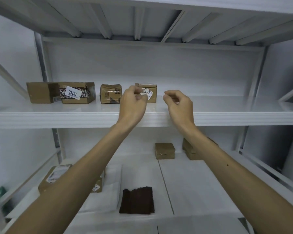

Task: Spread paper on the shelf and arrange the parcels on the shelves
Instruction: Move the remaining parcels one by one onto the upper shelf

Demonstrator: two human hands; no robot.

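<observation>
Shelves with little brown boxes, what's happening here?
A person reaches both bare hands up to the upper shelf, where four cardboard parcels stand in a row. The left hand is at the rightmost parcel, fingers curled by its label. The right hand hovers beside it, fingers curled too. Whether either grips anything is unclear. More parcels, white paper and a dark cloth lie on the lower shelf.

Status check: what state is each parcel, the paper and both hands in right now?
Plain box: upright, upper shelf, far left.
2012 box: upright beside it, label askew.
Crumpled parcel: standing, dented, taped.
Labelled parcel: upright, partly behind left hand.
Left hand: fingers curled at that label; grip unclear.
Right hand: fingers curled; hold unclear.
Paper: spread flat, sheets side by side.
Dark cloth: lying flat on paper.
</observation>
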